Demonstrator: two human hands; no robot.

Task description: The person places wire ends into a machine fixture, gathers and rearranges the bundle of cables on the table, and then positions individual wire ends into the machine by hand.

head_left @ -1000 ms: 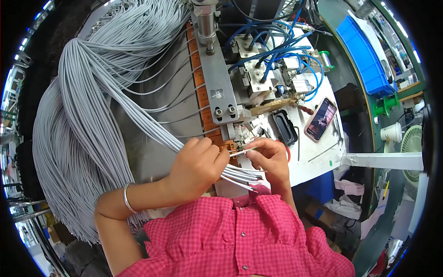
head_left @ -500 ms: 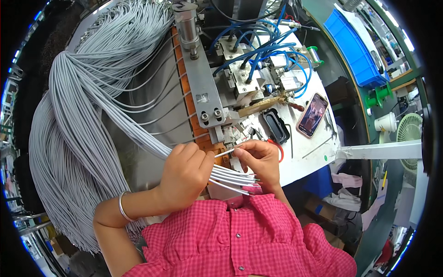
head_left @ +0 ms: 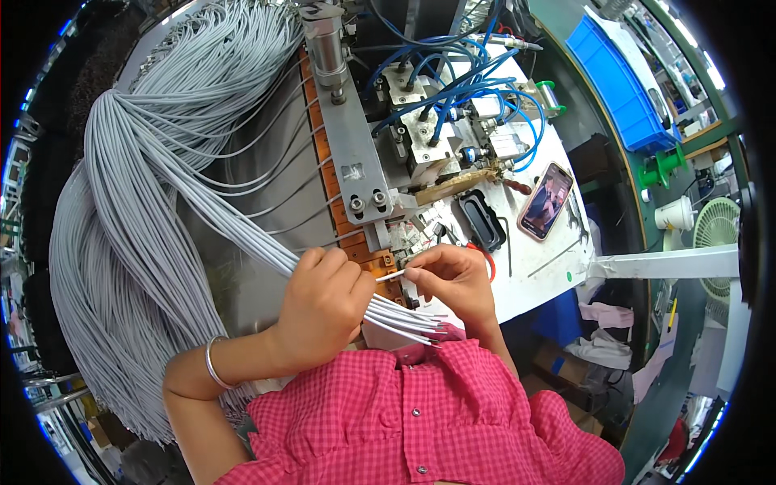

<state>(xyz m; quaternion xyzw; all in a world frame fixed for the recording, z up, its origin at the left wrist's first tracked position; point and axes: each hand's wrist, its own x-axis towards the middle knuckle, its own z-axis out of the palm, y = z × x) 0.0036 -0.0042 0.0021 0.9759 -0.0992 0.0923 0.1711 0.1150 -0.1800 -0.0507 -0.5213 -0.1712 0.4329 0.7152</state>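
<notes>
My left hand [head_left: 323,303] is closed round a bunch of grey cables [head_left: 234,229], whose loose ends [head_left: 404,317] stick out below its fingers toward the pink checked shirt. One single white-grey cable [head_left: 390,276] runs out from between the left fingers. Its tip is pinched between thumb and index finger of my right hand [head_left: 454,283], partly hidden by them. Just beyond both hands lies an orange fixture strip [head_left: 373,265] with small metal parts, and several cables lead into its left side.
A large heap of grey cables [head_left: 129,307] hangs at the left. Beyond the hands stands a metal press [head_left: 360,162] with blue air hoses [head_left: 477,81]. A phone [head_left: 546,202], a black tray [head_left: 483,220] and red-handled scissors [head_left: 490,263] lie on the white table at right.
My right hand has shifted slightly left and down, with the pinched cable tip. The loose ends below have moved a little left. My left hand stays nearly in place.
</notes>
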